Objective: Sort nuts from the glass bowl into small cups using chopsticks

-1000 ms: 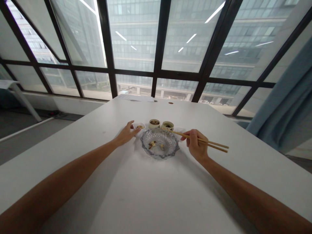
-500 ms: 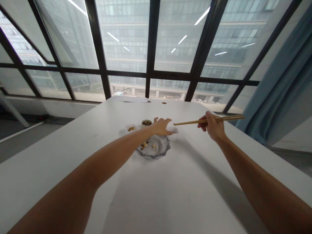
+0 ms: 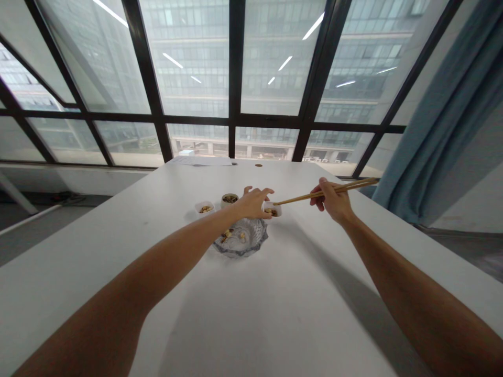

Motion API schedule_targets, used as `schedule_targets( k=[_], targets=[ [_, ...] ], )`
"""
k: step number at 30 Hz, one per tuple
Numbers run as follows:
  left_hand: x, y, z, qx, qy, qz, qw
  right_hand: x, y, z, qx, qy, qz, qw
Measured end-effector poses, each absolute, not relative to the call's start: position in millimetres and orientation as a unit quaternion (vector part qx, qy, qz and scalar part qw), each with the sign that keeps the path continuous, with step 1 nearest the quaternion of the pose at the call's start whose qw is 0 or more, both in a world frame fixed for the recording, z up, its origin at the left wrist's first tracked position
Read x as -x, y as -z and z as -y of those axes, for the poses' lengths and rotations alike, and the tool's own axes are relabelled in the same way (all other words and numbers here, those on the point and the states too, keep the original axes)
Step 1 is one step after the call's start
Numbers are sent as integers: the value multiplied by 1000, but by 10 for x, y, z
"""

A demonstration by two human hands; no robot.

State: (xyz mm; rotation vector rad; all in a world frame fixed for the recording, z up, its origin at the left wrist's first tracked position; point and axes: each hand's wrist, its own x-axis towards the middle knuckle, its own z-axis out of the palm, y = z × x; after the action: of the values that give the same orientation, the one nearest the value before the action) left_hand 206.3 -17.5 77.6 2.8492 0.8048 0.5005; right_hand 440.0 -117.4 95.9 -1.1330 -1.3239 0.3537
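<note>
My left hand [image 3: 253, 203] reaches over the far rim of a clear fluted glass bowl [image 3: 257, 243]. Its thumb and a finger curve around the left side of a small white bowl [image 3: 278, 210] with brown bits inside, while the other fingers stay raised. In my right hand [image 3: 332, 200] is a pair of wooden chopsticks [image 3: 298, 198], pinched together, their tips over that small bowl's far rim. I cannot make out whether the tips hold anything. A few pale and brown pieces [image 3: 227, 235] lie in the glass bowl, partly hidden by my left forearm.
Left of my left hand stand a small white dish [image 3: 205, 208] of pale nuts and a round tub [image 3: 230, 199] of dark strips. Papers [image 3: 204, 161] lie at the far edge of the white table [image 3: 236, 314], before the windows. A blue curtain [image 3: 428, 131] hangs at right.
The view has shifted slightly to the right. The chopstick tips have lowered toward the small white bowl, and its brown contents show more plainly. My left hand has stayed beside it.
</note>
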Motion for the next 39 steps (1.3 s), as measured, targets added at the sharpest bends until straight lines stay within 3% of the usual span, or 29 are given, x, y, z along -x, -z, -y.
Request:
schedule_targets(
  k=[4, 12, 20, 32, 39],
  targets=[
    [-2059, -782, 166, -943, -152, -284, 83, -4310, -954, 1209, 521, -130, 621, 571],
    [-1803, -835, 86, -939, -141, -303, 83, -4011, -1040, 1263, 479, -102, 572, 658],
    [-699, -801, -37, -851, -344, -394, 45, -3489, -921, 1380, 472, -250, 679, 504],
    [-240, -114, 93, -719, -432, -491, 237, -3268, -552, 1328, 458, -224, 729, 457],
    [-270, -43, 145, -725, -416, -486, 255, -3289, -443, 1322, 471, -222, 711, 472]
  ],
)
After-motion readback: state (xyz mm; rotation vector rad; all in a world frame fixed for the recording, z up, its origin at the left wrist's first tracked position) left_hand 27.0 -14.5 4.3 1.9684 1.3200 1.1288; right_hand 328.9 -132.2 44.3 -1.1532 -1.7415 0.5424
